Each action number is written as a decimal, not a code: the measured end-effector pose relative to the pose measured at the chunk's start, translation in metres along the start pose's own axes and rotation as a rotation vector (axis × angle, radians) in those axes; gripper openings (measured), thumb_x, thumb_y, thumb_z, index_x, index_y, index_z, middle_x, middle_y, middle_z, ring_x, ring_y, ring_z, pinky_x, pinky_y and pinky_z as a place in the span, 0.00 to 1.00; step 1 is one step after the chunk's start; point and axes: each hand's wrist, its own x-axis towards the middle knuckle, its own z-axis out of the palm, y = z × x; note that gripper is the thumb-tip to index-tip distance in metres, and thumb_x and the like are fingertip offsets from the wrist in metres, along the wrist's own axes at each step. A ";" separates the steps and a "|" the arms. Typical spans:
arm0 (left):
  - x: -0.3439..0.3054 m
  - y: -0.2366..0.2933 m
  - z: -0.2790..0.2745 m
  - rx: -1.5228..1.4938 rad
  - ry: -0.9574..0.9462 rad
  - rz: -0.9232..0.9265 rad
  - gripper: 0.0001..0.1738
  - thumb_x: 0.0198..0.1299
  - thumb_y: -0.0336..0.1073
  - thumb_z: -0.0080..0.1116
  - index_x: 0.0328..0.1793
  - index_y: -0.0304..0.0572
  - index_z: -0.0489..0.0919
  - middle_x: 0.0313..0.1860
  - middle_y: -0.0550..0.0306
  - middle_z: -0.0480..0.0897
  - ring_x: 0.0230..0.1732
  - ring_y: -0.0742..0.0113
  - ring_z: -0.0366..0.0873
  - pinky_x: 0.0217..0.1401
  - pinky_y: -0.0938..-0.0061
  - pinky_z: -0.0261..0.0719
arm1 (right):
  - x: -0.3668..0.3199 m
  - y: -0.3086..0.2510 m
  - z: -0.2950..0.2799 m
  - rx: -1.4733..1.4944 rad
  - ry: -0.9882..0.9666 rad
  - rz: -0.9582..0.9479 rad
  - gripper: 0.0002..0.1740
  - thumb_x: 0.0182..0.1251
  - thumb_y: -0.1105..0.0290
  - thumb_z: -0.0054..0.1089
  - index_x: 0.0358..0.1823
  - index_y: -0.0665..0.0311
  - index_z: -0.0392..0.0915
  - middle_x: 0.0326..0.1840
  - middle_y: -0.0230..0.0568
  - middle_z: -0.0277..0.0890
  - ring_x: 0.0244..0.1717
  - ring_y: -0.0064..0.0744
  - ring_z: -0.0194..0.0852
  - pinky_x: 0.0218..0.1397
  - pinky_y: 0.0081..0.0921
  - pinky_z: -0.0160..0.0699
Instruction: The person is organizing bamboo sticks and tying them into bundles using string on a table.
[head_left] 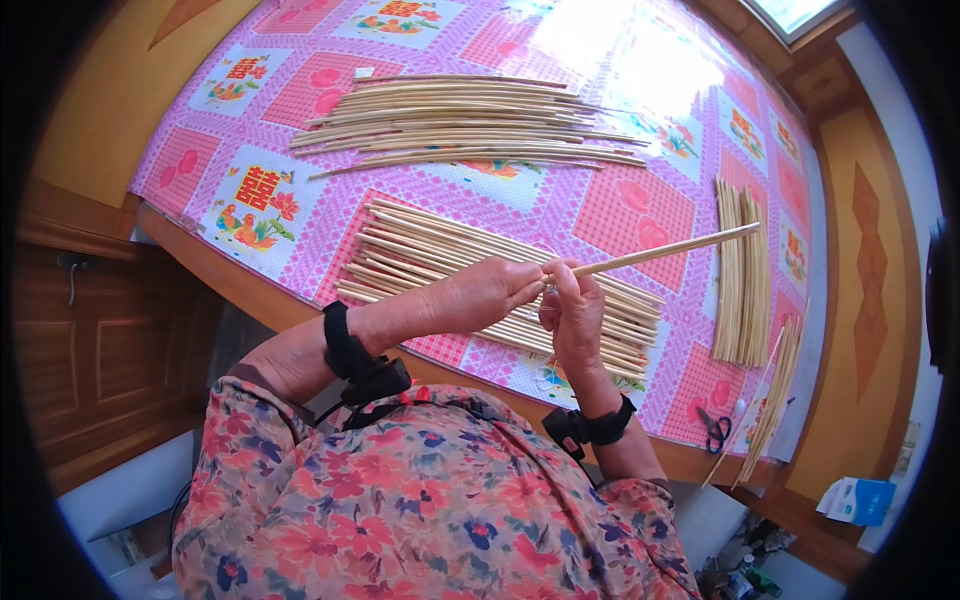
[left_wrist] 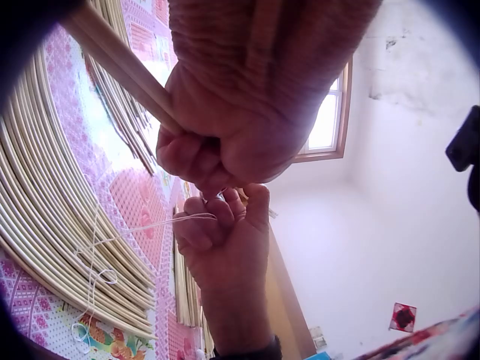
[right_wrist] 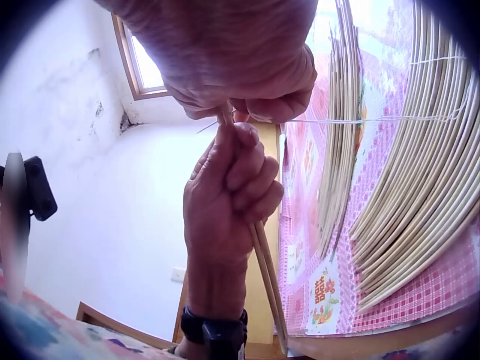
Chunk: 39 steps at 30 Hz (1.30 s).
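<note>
Left hand (head_left: 488, 296) grips the thin stick (head_left: 670, 248) above the tabletop's (head_left: 620, 200) near edge, right hand (head_left: 573, 318) pinches white thread (left_wrist: 165, 223) at its end. Binding, seemingly; next needs steady tension on the thread.

This is a living room in a home, given over to handwork. Under the left hand (head_left: 480, 295) and right hand (head_left: 575, 315) lies a pink flowered tablecloth (head_left: 300, 90) with red good-luck characters. Piles of thin pale sticks lie on it: one beneath the hands (head_left: 420, 250), one beyond them (head_left: 460, 120), one right of the right hand (head_left: 740, 280). Scissors (head_left: 714, 430) lie near that hand. A wooden cabinet (head_left: 110, 340) stands left of the left hand. Behind the hands are a whitewashed wall (right_wrist: 97, 187) and a wood-framed window (right_wrist: 142, 67).
</note>
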 end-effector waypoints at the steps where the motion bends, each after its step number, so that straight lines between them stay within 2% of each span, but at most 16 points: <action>1: 0.000 0.001 0.000 -0.026 0.006 -0.014 0.13 0.64 0.40 0.40 0.36 0.36 0.68 0.25 0.48 0.72 0.27 0.51 0.71 0.31 0.64 0.69 | 0.001 0.000 0.001 0.005 0.011 -0.004 0.10 0.64 0.64 0.48 0.34 0.64 0.72 0.14 0.23 0.58 0.11 0.08 0.49 0.09 0.10 0.48; 10: 0.007 -0.008 -0.005 -0.062 -0.041 -0.011 0.15 0.65 0.41 0.38 0.36 0.37 0.69 0.26 0.47 0.74 0.31 0.49 0.73 0.35 0.63 0.70 | 0.004 0.008 -0.001 0.289 -0.142 -0.010 0.12 0.66 0.63 0.45 0.43 0.64 0.69 0.19 0.30 0.67 0.14 0.12 0.59 0.12 0.10 0.53; 13: 0.013 -0.016 -0.012 0.107 -0.060 -0.073 0.16 0.64 0.44 0.38 0.36 0.38 0.69 0.26 0.45 0.74 0.31 0.48 0.73 0.35 0.61 0.70 | 0.015 0.002 -0.003 0.094 -0.081 -0.027 0.14 0.66 0.62 0.45 0.45 0.66 0.68 0.21 0.30 0.68 0.17 0.13 0.64 0.14 0.11 0.58; 15: 0.017 -0.017 -0.018 0.303 -0.040 -0.114 0.16 0.64 0.45 0.38 0.36 0.40 0.69 0.24 0.44 0.74 0.29 0.46 0.73 0.32 0.58 0.69 | 0.024 -0.002 -0.014 -0.326 -0.028 -0.041 0.15 0.66 0.62 0.45 0.44 0.66 0.70 0.19 0.31 0.67 0.20 0.18 0.67 0.20 0.16 0.64; 16: 0.020 -0.013 -0.025 0.329 -0.045 -0.184 0.16 0.63 0.46 0.38 0.37 0.41 0.69 0.21 0.44 0.73 0.27 0.45 0.73 0.31 0.56 0.68 | 0.022 -0.007 -0.020 -0.805 -0.005 -0.352 0.12 0.62 0.62 0.51 0.40 0.64 0.72 0.22 0.36 0.69 0.25 0.28 0.71 0.26 0.23 0.69; 17: 0.021 -0.014 -0.028 0.329 -0.040 -0.180 0.16 0.63 0.46 0.38 0.37 0.41 0.69 0.21 0.44 0.73 0.27 0.45 0.73 0.31 0.56 0.68 | 0.021 -0.014 -0.024 -0.809 -0.006 -0.357 0.12 0.62 0.62 0.51 0.40 0.64 0.72 0.22 0.36 0.69 0.25 0.28 0.71 0.26 0.23 0.69; 19: 0.024 -0.014 -0.034 0.424 -0.042 -0.147 0.16 0.63 0.46 0.39 0.38 0.40 0.68 0.20 0.45 0.73 0.26 0.44 0.72 0.30 0.54 0.68 | 0.015 -0.035 -0.024 -1.337 0.163 -0.746 0.09 0.56 0.65 0.57 0.36 0.60 0.74 0.26 0.38 0.69 0.29 0.37 0.71 0.30 0.30 0.68; 20: 0.026 -0.010 -0.034 0.403 -0.050 -0.162 0.16 0.63 0.46 0.39 0.36 0.39 0.69 0.21 0.44 0.74 0.27 0.43 0.72 0.31 0.53 0.68 | 0.016 -0.048 -0.017 -1.382 0.149 -0.987 0.08 0.50 0.67 0.59 0.33 0.59 0.74 0.27 0.37 0.68 0.31 0.40 0.68 0.33 0.34 0.67; 23: 0.032 -0.015 -0.027 0.393 -0.035 -0.040 0.16 0.63 0.45 0.40 0.36 0.38 0.70 0.23 0.43 0.75 0.29 0.42 0.73 0.32 0.54 0.69 | 0.027 -0.057 -0.002 -1.433 -0.019 -1.136 0.07 0.49 0.69 0.59 0.29 0.60 0.72 0.25 0.36 0.66 0.30 0.38 0.66 0.34 0.34 0.66; 28: 0.041 -0.009 -0.032 0.490 -0.113 -0.091 0.14 0.61 0.42 0.41 0.39 0.39 0.72 0.27 0.44 0.77 0.32 0.44 0.75 0.33 0.55 0.71 | 0.044 -0.057 -0.007 -1.417 -0.218 -1.131 0.05 0.49 0.74 0.55 0.23 0.62 0.68 0.22 0.39 0.61 0.26 0.39 0.65 0.27 0.33 0.65; 30: 0.043 -0.009 -0.029 0.563 0.063 0.020 0.11 0.58 0.38 0.43 0.38 0.40 0.73 0.26 0.46 0.77 0.32 0.46 0.76 0.34 0.57 0.73 | 0.050 -0.057 -0.005 -1.365 -0.208 -1.138 0.04 0.49 0.75 0.55 0.23 0.63 0.68 0.21 0.40 0.61 0.25 0.40 0.65 0.27 0.34 0.64; 33: 0.043 -0.002 -0.034 0.586 0.080 0.013 0.10 0.54 0.34 0.44 0.39 0.39 0.72 0.25 0.47 0.77 0.32 0.50 0.78 0.33 0.60 0.75 | 0.059 -0.058 -0.004 -1.235 -0.184 -1.121 0.05 0.51 0.76 0.54 0.22 0.66 0.68 0.20 0.42 0.60 0.23 0.39 0.65 0.25 0.33 0.64; 34: 0.043 -0.003 -0.029 0.576 0.081 0.008 0.10 0.54 0.34 0.44 0.39 0.39 0.72 0.25 0.47 0.77 0.32 0.50 0.78 0.33 0.60 0.75 | 0.062 -0.065 0.000 -1.066 -0.113 -1.130 0.05 0.53 0.76 0.53 0.22 0.66 0.68 0.20 0.41 0.59 0.22 0.36 0.65 0.24 0.32 0.63; 35: 0.040 -0.006 -0.021 0.586 -0.085 0.006 0.09 0.54 0.32 0.43 0.37 0.37 0.73 0.26 0.45 0.78 0.31 0.49 0.78 0.32 0.60 0.76 | 0.064 -0.073 0.006 -0.891 -0.043 -1.132 0.06 0.54 0.77 0.53 0.22 0.67 0.68 0.20 0.40 0.58 0.21 0.33 0.64 0.24 0.31 0.63; 37: 0.033 -0.019 0.004 0.587 -0.255 0.113 0.07 0.53 0.30 0.43 0.32 0.36 0.72 0.25 0.44 0.77 0.30 0.49 0.78 0.31 0.59 0.76 | 0.056 -0.124 0.024 -0.827 0.062 -1.123 0.06 0.58 0.78 0.49 0.24 0.68 0.69 0.22 0.38 0.62 0.24 0.30 0.67 0.27 0.28 0.68; 39: 0.035 -0.029 -0.017 0.518 -0.070 -0.081 0.06 0.53 0.30 0.43 0.30 0.36 0.70 0.24 0.44 0.76 0.29 0.48 0.78 0.30 0.58 0.75 | 0.073 -0.130 -0.003 -0.116 -0.054 -0.723 0.06 0.63 0.75 0.44 0.29 0.67 0.70 0.26 0.38 0.68 0.28 0.32 0.70 0.33 0.26 0.74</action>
